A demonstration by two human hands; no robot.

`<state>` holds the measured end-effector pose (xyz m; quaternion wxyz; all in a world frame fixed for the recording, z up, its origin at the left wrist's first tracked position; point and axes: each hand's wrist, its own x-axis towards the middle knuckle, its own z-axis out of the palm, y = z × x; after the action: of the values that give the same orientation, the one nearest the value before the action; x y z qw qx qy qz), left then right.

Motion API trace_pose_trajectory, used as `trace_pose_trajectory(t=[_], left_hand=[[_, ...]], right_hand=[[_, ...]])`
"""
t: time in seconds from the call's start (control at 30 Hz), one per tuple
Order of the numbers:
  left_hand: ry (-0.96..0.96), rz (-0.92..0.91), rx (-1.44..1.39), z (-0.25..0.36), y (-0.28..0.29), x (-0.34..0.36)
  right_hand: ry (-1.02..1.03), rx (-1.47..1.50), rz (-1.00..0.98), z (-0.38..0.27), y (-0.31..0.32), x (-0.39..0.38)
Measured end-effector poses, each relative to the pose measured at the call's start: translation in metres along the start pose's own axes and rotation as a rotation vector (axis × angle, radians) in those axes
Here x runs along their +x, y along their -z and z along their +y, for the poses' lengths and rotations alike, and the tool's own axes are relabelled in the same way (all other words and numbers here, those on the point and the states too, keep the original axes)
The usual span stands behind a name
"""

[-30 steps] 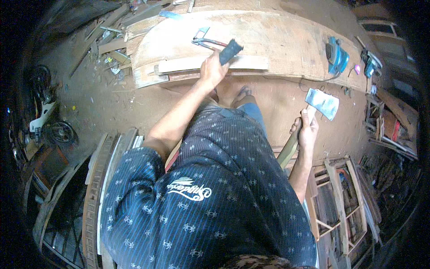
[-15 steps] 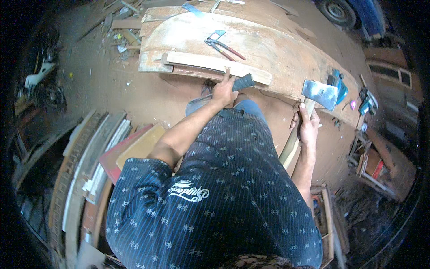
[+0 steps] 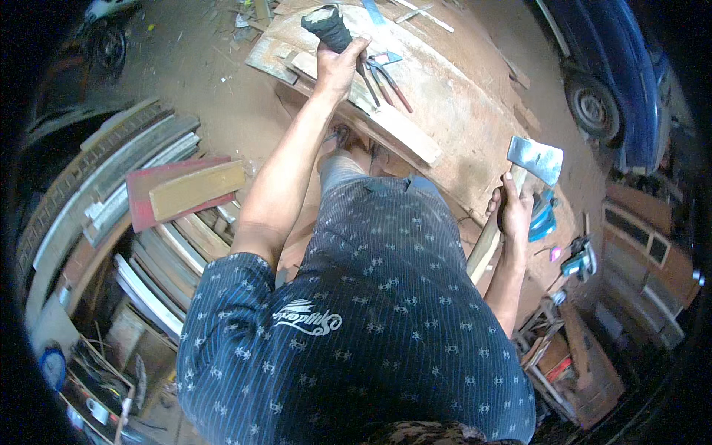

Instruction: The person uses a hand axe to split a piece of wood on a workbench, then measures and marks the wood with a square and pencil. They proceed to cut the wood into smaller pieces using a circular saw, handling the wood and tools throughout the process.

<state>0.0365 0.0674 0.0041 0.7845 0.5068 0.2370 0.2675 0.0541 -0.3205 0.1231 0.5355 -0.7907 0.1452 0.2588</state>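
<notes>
My left hand (image 3: 339, 70) is closed round a short, thick piece wrapped in black (image 3: 327, 28), its pale end showing at the top. It is raised over the far left part of the wooden work table (image 3: 475, 122). My right hand (image 3: 513, 208) grips an axe (image 3: 535, 159) by its wooden handle, just below the shiny steel head, which points up. A pale wooden plank (image 3: 404, 137) lies along the table's near edge, partly hidden behind my left hand. Beside it rest pincers (image 3: 393, 87) with red handles.
Blue power tools (image 3: 544, 213) sit at the table's right end. Stacked boards (image 3: 96, 178) and a yellow board (image 3: 196, 189) on a red one lie to my left. A wooden crate (image 3: 552, 371) stands at the lower right. A blue vehicle (image 3: 619, 67) is at the far right.
My left hand has lifted the black-wrapped piece off the plank's near edge, moving up and to the left. My right hand still holds the axe. The whole view has turned somewhat.
</notes>
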Motion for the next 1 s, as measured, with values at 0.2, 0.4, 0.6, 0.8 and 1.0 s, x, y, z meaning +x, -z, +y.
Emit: trace_pose_trajectory(t=[0.2, 0.4, 0.6, 0.8, 1.0], left_hand=[[-0.048, 0.186, 0.206, -0.017, -0.007, -0.010], [-0.087, 0.318, 0.158, -0.035, 0.001, -0.022], [-0.151, 0.337, 0.323, -0.047, -0.007, -0.036], [-0.152, 0.284, 0.301, -0.037, -0.016, -0.049], [-0.179, 0.290, 0.329, -0.052, -0.020, -0.043]], right_hand=[[0.042, -0.054, -0.111, -0.009, 0.014, 0.034], [0.078, -0.158, -0.196, -0.019, 0.007, 0.057], [0.202, -0.313, -0.395, -0.059, -0.022, 0.074], [0.915, -0.259, -0.558, -0.190, -0.091, 0.031], [1.429, -0.545, -0.519, -0.206, -0.161, 0.026]])
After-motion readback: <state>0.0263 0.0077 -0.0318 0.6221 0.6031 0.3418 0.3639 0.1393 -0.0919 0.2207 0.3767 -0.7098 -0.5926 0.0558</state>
